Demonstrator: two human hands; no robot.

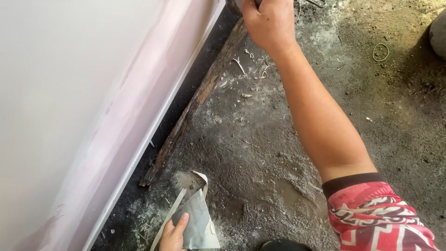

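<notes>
A large white panel is seen standing on dusty ground, with a rough plank lying along its foot. The right hand is closed over something dark at the plank's far end, which cannot be made out. A bent metal sheet, judged light, stiff and sharp-edged, is pinched at its lower edge by the left hand; it is best held by the flat.

right hand: fingers and held object cut off at top edge | left hand: cropped by bottom edge
</notes>
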